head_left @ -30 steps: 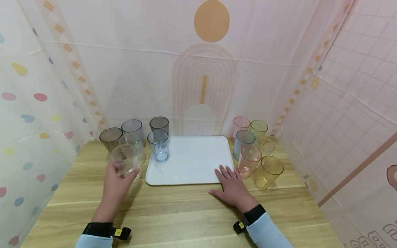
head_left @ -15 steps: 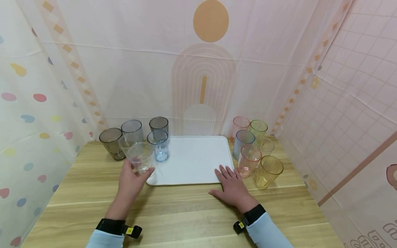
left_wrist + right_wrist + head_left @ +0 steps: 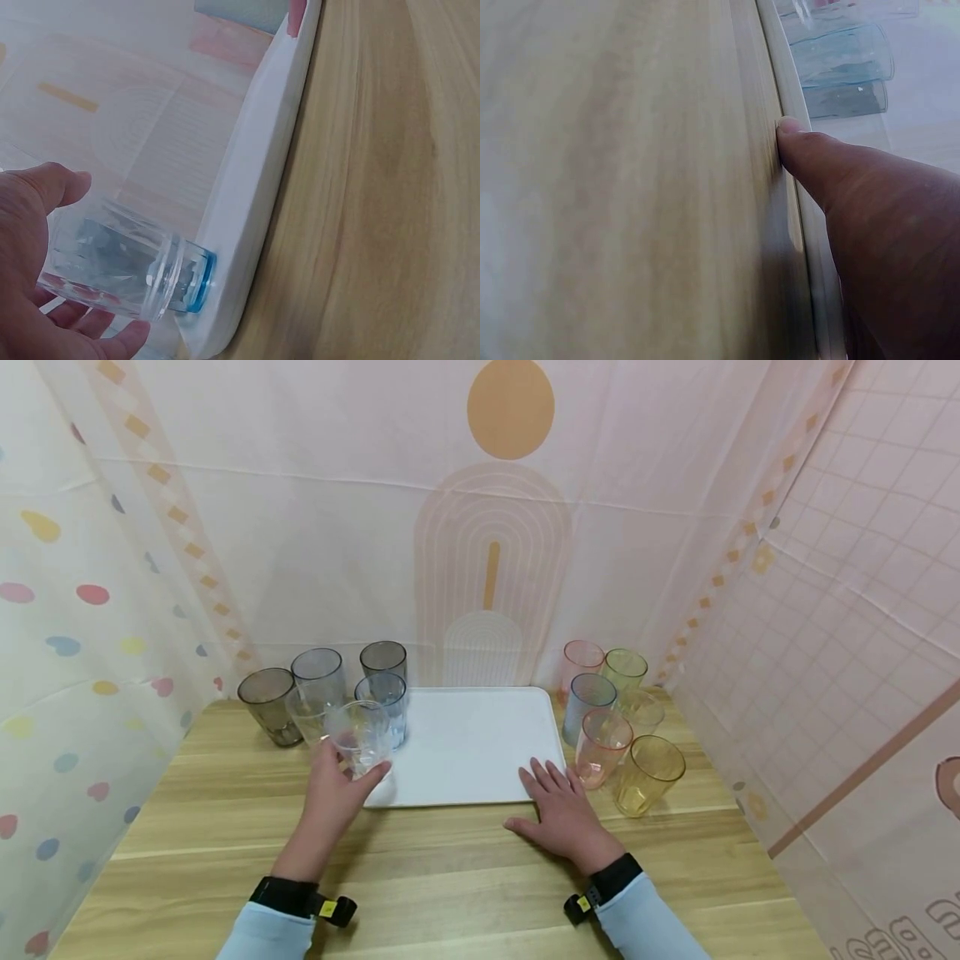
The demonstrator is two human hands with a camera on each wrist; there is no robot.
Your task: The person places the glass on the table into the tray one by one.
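Observation:
My left hand [image 3: 333,793] grips a clear glass [image 3: 360,737] and holds it over the front left corner of the white tray [image 3: 472,752]. In the left wrist view the clear glass [image 3: 112,262] lies in my palm, just above the tray's rim [image 3: 255,187]. A blue glass [image 3: 384,706] stands on the tray right behind it. My right hand [image 3: 562,806] rests flat on the wooden table [image 3: 450,877], fingers straight, touching the tray's front right edge. In the right wrist view a fingertip [image 3: 791,127] touches the tray rim.
Grey and clear glasses [image 3: 292,693] stand at the table's back left. Several coloured glasses, among them pink [image 3: 600,747] and yellow [image 3: 648,772], stand to the right of the tray. Curtain walls enclose the table on three sides.
My left hand has carried the clear glass rightward from the table's left side to over the tray's front left corner. The right hand has not moved.

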